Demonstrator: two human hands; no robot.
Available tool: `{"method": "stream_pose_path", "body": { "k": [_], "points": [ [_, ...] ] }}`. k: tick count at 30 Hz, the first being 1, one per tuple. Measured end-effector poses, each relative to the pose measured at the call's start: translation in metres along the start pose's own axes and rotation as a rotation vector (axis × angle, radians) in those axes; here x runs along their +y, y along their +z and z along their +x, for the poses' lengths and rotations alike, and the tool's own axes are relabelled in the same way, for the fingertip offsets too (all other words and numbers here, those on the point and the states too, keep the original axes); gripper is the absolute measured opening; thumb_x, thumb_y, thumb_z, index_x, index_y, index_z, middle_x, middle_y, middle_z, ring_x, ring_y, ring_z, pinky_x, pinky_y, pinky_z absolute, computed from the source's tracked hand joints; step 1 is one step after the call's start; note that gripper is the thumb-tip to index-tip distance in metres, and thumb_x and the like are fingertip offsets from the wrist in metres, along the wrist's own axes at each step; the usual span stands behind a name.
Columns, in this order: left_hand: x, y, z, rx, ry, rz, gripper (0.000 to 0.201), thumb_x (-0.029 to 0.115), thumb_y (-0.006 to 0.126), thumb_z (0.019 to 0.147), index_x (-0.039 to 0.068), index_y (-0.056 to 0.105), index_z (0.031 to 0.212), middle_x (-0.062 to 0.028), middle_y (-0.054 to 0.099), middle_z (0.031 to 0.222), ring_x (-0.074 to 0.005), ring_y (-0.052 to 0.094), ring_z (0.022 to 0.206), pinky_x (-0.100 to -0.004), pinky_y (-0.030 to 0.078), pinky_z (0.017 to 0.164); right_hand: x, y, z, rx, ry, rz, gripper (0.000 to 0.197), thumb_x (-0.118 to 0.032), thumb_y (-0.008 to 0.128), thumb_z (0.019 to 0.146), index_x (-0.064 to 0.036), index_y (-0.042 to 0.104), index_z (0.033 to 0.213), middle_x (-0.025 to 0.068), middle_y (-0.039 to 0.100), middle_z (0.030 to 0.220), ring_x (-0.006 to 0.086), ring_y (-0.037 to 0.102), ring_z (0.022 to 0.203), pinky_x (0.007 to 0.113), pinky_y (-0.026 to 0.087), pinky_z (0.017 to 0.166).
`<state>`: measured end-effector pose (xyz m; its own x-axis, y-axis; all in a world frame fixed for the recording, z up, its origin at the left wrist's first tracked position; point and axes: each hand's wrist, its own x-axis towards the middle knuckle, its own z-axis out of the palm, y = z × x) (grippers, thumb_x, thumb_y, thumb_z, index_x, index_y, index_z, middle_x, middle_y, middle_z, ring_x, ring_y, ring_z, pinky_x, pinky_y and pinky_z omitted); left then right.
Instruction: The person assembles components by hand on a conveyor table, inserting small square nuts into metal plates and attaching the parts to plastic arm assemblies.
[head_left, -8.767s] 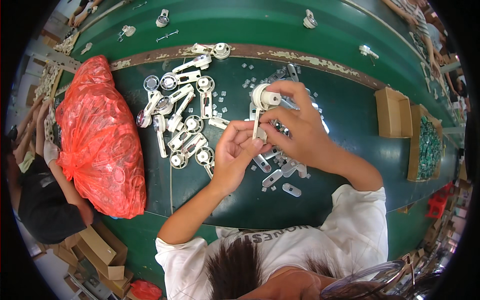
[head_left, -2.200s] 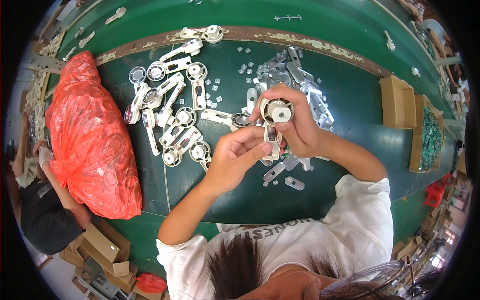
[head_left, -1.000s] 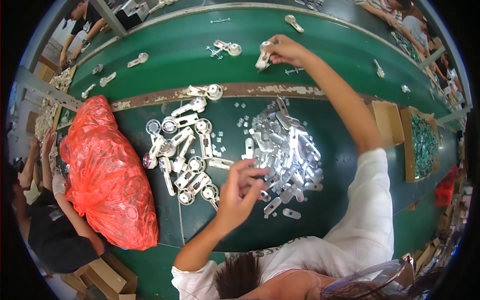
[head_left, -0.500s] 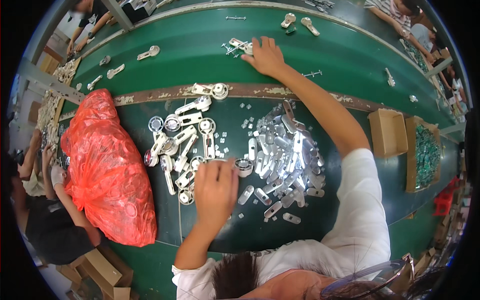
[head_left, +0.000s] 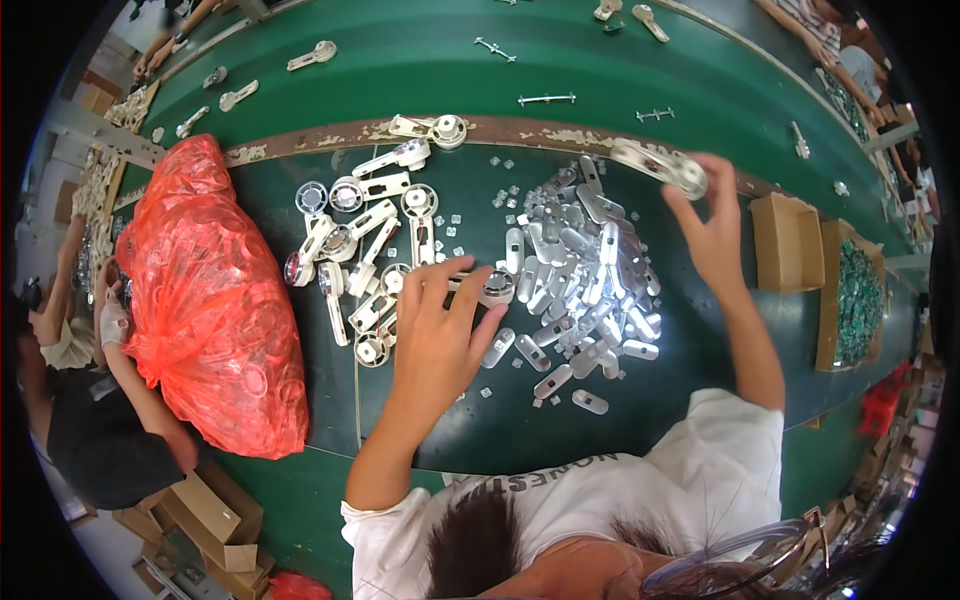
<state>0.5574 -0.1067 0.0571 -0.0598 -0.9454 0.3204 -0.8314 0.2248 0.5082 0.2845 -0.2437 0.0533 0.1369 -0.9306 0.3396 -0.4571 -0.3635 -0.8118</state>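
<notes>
My right hand (head_left: 712, 215) pinches a long white plastic housing (head_left: 640, 158) by its round end, in the air above the far right side of the metallic pile. My left hand (head_left: 437, 335) is over the table's middle with its fingers bent around another white housing; the round, dark-ringed end (head_left: 496, 287) of that part sticks out past the fingers, and its handle is mostly hidden. Left of this hand lie several more white housings with round ends (head_left: 418, 202). To its right is a heap of shiny silver oval covers (head_left: 560, 270), with small clear pieces (head_left: 453, 234) scattered about.
A bulging red plastic bag (head_left: 215, 310) stands on the left. Beyond a worn ledge (head_left: 500, 132), the green belt (head_left: 420, 80) carries loose housings and thin metal-coloured strips (head_left: 546, 99). At right are a cardboard box (head_left: 788, 240) and a tray of green parts (head_left: 857, 300). Other people work around.
My right hand has come back from the belt, bringing a white housing. The left hand's fingers have spread a little around its part. The whole view has shifted.
</notes>
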Motion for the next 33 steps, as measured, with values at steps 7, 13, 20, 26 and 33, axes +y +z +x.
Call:
{"method": "stream_pose_path", "body": {
  "k": [7, 13, 20, 26, 33],
  "points": [
    [-0.004, -0.005, 0.003, -0.153, -0.045, 0.276, 0.032, 0.019, 0.07, 0.073, 0.007, 0.055, 0.099, -0.0069, 0.056, 0.104, -0.0278, 0.049, 0.101, -0.0402, 0.034, 0.086, 0.033, -0.044, -0.069, -0.053, -0.017, -0.765, 0.043, -0.012, 0.064, 0.081, -0.0044, 0.048, 0.121, 0.0131, 0.045, 0.121, 0.0321, 0.041, 0.113, 0.039, 0.032, 0.096],
    [0.005, -0.004, 0.005, 0.054, 0.006, 0.096, 0.029, 0.009, 0.069, 0.076, 0.002, 0.056, 0.101, -0.0119, 0.057, 0.098, -0.0292, 0.052, 0.09, -0.0375, 0.042, 0.078, -0.019, 0.003, -0.065, -0.265, -0.476, -0.567, 0.037, -0.012, 0.069, 0.071, -0.007, 0.06, 0.107, 0.005, 0.054, 0.097, 0.0242, 0.049, 0.095, 0.039, 0.034, 0.082],
    [0.003, -0.003, -0.002, -0.022, 0.081, -0.085, 0.009, 0.008, 0.066, 0.077, 0.005, 0.06, 0.083, -0.0094, 0.053, 0.066, -0.0281, 0.054, 0.059, -0.0379, 0.043, 0.053, -0.022, 0.04, -0.056, -0.316, -0.536, -0.58, 0.013, -0.014, 0.066, 0.076, -0.0094, 0.062, 0.087, -0.0005, 0.053, 0.083, 0.0181, 0.048, 0.085, 0.037, 0.031, 0.078],
    [0.025, -0.035, -0.016, -0.305, -0.064, -0.105, 0.012, 0.01, 0.066, 0.078, 0.002, 0.061, 0.086, -0.0104, 0.062, 0.077, -0.0249, 0.059, 0.059, -0.0331, 0.047, 0.054, -0.016, 0.032, -0.056, -0.286, -0.473, -0.408, 0.005, -0.007, 0.061, 0.078, -0.0047, 0.059, 0.083, 0.0058, 0.056, 0.081, 0.0234, 0.054, 0.076, 0.033, 0.041, 0.067],
    [0.02, 0.002, -0.045, -0.253, -0.012, 0.299, 0.021, 0.012, 0.069, 0.071, 0.005, 0.054, 0.083, -0.008, 0.05, 0.075, -0.0248, 0.053, 0.07, -0.0345, 0.046, 0.059, -0.047, 0.037, -0.072, -0.489, 0.214, 0.602, 0.008, 0.002, 0.064, 0.079, 0.0013, 0.06, 0.086, 0.0033, 0.061, 0.08, 0.0071, 0.057, 0.072, 0.023, 0.049, 0.067]
  ]
}}
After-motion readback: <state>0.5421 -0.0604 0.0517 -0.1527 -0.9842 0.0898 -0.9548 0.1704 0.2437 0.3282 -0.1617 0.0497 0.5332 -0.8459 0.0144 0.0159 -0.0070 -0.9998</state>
